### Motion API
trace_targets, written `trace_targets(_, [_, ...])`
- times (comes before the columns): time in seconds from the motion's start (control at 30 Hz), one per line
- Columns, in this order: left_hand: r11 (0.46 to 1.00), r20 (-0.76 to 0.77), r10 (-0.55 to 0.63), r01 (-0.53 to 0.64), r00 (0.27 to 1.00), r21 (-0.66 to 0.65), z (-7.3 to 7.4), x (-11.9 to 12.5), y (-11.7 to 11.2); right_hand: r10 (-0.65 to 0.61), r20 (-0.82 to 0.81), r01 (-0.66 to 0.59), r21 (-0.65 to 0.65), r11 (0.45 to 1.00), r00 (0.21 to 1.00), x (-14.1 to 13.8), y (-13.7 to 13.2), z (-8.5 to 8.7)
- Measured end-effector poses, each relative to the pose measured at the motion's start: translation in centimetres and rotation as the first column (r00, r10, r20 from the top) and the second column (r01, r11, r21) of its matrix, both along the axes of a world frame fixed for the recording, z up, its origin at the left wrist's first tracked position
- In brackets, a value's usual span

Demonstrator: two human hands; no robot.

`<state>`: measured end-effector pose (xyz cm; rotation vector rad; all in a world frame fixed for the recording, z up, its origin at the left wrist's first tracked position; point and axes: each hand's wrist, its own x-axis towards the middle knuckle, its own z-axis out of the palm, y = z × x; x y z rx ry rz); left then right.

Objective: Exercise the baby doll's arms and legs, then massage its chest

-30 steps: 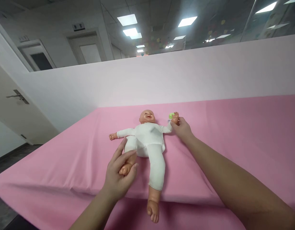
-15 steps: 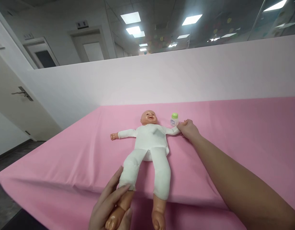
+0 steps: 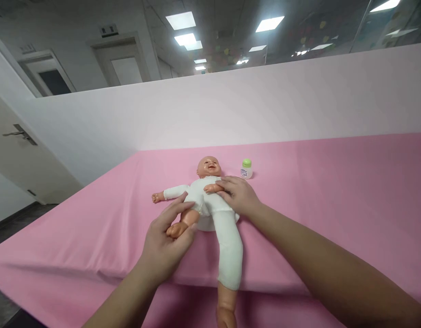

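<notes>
A baby doll [image 3: 226,237] in a white suit lies on its back, head toward the wall. My left hand [image 3: 167,239] is closed round the doll's leg on the left, which is bent up toward its belly with the bare foot [image 3: 176,230] showing. With my right hand [image 3: 239,193] I grip the doll's arm on the right, folded across its chest; the doll's small hand [image 3: 213,188] sticks out past my fingers. The other leg lies straight, its foot [image 3: 227,314] toward me. The doll's other arm [image 3: 174,192] is stretched out sideways.
A small clear jar with a green lid [image 3: 246,169] stands just beyond my right hand. Pink cloth [image 3: 333,191] covers the padded surface, which drops at its near edge. A white wall [image 3: 265,105] with glass above closes off the back; a door [image 3: 22,150] is at left.
The leg in my left hand has been bent up toward the doll's belly. My right hand has brought the outstretched arm inward across the chest.
</notes>
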<state>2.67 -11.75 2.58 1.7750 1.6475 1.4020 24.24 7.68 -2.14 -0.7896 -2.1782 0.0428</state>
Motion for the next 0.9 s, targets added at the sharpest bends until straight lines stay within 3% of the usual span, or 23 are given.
trace_targets(0.17, [0.989, -0.104, -0.038, 0.022, 0.994, -0.148, 1.4, 1.0, 4.0, 0.049, 0.048, -0.053, 0.095, 0.994, 0.998, 0.0, 0.1, -0.6])
trace_targets(0.3, [0.980, -0.258, -0.098, 0.048, 0.961, -0.192, 1.0, 1.6, 6.0, 0.069, 0.091, -0.074, 0.060, 0.995, 0.993, 0.4, 0.0, -0.1])
trace_targets(0.5, [0.981, -0.286, -0.098, 0.045, 0.953, -0.187, -0.1, 1.6, 7.5, 0.041, 0.124, -0.040, -0.012, 0.999, 0.991, 0.2, 0.1, 0.1])
trace_targets(0.7, [0.996, -0.092, -0.010, 0.002, 0.996, -0.084, -1.7, 0.9, 6.7, 0.006, 0.050, 0.001, -0.121, 0.993, 0.999, 0.8, 0.3, 0.1])
trace_targets(0.8, [0.996, -0.028, -0.074, 0.073, 0.997, -0.043, -2.0, 0.7, 4.9, -0.025, -0.021, 0.020, -0.221, 0.975, 0.999, 1.7, 0.7, 0.2])
trace_targets(0.9, [0.995, -0.042, -0.086, 0.088, 0.995, 0.046, -2.1, 0.5, 1.9, -0.156, -0.141, 0.099, -0.345, 0.933, 0.978, 2.7, 1.6, -0.2])
